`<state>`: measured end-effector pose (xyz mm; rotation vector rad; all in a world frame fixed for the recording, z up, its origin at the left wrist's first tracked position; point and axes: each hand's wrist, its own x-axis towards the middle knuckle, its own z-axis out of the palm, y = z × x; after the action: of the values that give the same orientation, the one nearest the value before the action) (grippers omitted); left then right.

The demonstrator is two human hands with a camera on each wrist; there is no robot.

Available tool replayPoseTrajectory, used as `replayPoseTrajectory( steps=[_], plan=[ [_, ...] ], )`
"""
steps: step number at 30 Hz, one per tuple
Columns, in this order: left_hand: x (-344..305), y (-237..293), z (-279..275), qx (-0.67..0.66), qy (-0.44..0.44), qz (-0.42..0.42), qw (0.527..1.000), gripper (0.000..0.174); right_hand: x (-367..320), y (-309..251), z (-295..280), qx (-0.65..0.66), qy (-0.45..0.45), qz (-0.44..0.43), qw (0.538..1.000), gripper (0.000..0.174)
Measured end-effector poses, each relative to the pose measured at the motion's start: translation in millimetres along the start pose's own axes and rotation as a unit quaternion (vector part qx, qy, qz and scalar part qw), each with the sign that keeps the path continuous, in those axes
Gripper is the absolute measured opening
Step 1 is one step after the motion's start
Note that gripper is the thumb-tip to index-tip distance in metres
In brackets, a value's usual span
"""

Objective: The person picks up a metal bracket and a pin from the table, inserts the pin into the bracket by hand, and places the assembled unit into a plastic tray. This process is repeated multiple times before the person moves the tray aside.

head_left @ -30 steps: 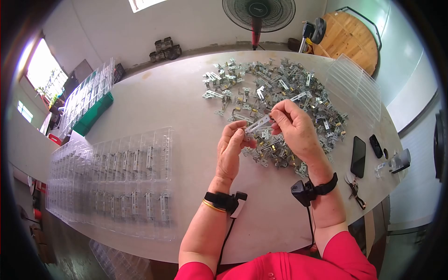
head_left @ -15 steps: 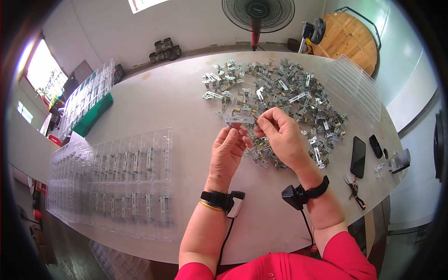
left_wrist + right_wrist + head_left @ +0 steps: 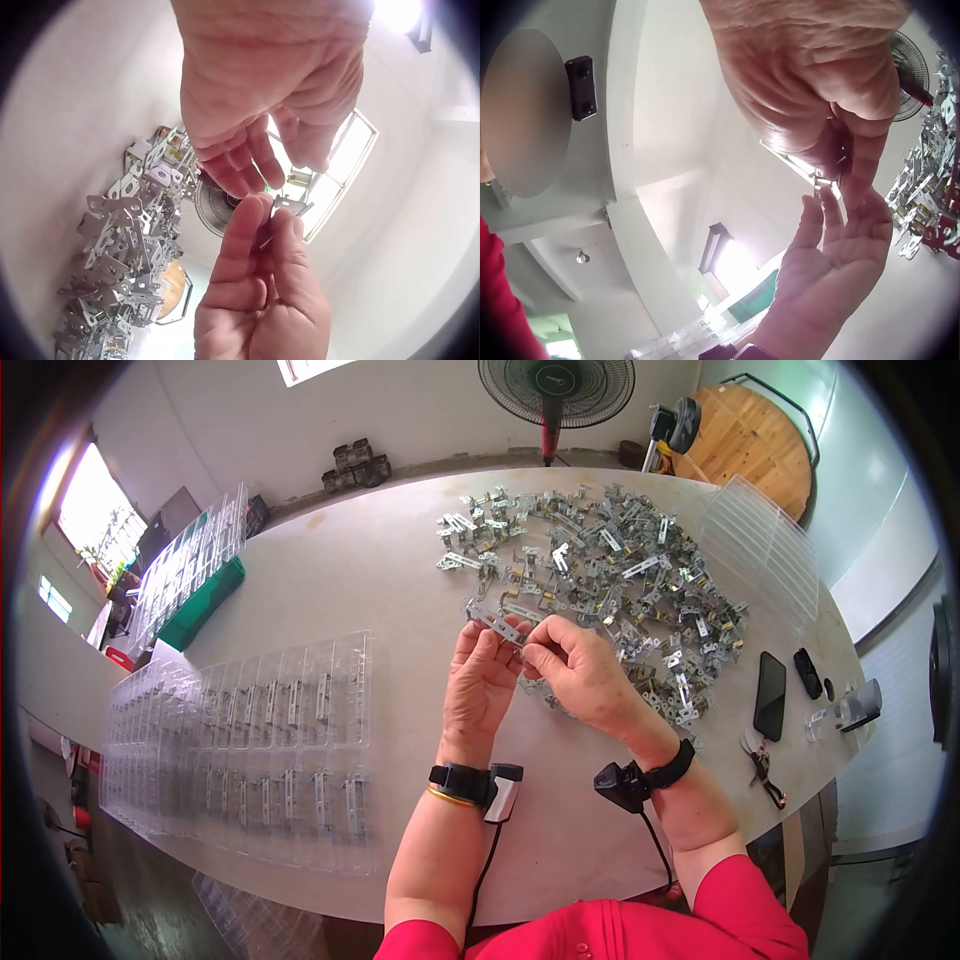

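Observation:
A slotted silver metal bracket (image 3: 497, 623) is tilted in front of the person, just above the near left edge of the pile. My right hand (image 3: 582, 670) pinches its near end between thumb and fingertips. My left hand (image 3: 474, 690) is palm up with loosely bent fingers beneath and beside the bracket; its thumb stands apart from the fingers. In the left wrist view, a small brass-coloured part (image 3: 298, 180) shows near the left fingertips. Similar metal brackets (image 3: 640, 567) lie heaped behind and to the right of the hands.
Clear plastic compartment trays (image 3: 285, 755) with brackets in rows stand at left. Farther back, more trays rest on a green bin (image 3: 200, 605). A clear tray (image 3: 757, 545) lies at back right. A phone (image 3: 769, 696), pliers (image 3: 760, 768) and a clear cup (image 3: 858, 705) sit at right.
The bracket and both hands have moved left, and the bracket has been turned. Earlier the left fingers gripped its end; now they are loosened beneath it while the right hand keeps its pinch.

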<state>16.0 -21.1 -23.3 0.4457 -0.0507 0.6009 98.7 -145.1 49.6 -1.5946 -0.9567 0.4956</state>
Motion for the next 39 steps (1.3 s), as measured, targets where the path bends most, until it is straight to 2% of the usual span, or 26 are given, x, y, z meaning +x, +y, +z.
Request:
replayPoseTrajectory(
  steps=[6, 8, 9, 11, 15, 17, 26, 30, 32, 33, 35, 39],
  plan=[
    [4, -1, -12, 0.018, -0.009, 0.006, 1.0, 0.014, -4, -1, -6, -0.058, -0.037, -0.014, 0.997, 0.014],
    [4, -1, -14, 0.018, -0.009, -0.003, 1.0, 0.012, -6, -17, -11, -0.165, -0.037, 0.01, 0.986, 0.014],
    [4, 1, -11, 0.016, -0.005, -0.015, 1.0, 0.011, -6, -22, -13, -0.164, -0.036, 0.007, 0.986, 0.014],
    [2, 2, -5, 0.035, -0.004, -0.018, 0.999, 0.011, -9, -30, -17, -0.203, -0.017, 0.009, 0.979, 0.013],
    [-1, 4, 4, 0.083, 0.0, -0.053, 0.995, 0.013, -10, -38, -19, -0.191, 0.01, 0.026, 0.981, 0.011],
    [-2, 3, 3, 0.094, -0.006, -0.06, 0.994, 0.014, -9, -39, -19, -0.26, 0.048, -0.019, 0.964, 0.01],
    [-3, 1, 11, 0.117, -0.029, -0.07, 0.99, 0.019, -7, -28, -17, -0.297, 0.089, -0.08, 0.947, 0.009],
    [-2, 0, 9, 0.125, -0.016, -0.068, 0.99, 0.021, -9, -28, -15, -0.331, 0.085, -0.08, 0.936, 0.01],
    [-2, -1, 9, 0.13, -0.018, -0.067, 0.989, 0.021, -10, -32, -17, -0.296, 0.014, -0.032, 0.955, 0.01],
    [-2, -1, 9, 0.136, -0.021, -0.067, 0.988, 0.022, -9, -31, -17, -0.296, 0.014, -0.032, 0.955, 0.01],
    [-2, -2, 9, 0.14, -0.023, -0.066, 0.988, 0.023, -7, -25, -16, -0.307, 0.081, -0.053, 0.947, 0.011],
    [-1, -2, 6, 0.148, -0.024, -0.063, 0.987, 0.024, -9, -26, -19, -0.312, 0.034, -0.049, 0.948, 0.013]
  ],
)
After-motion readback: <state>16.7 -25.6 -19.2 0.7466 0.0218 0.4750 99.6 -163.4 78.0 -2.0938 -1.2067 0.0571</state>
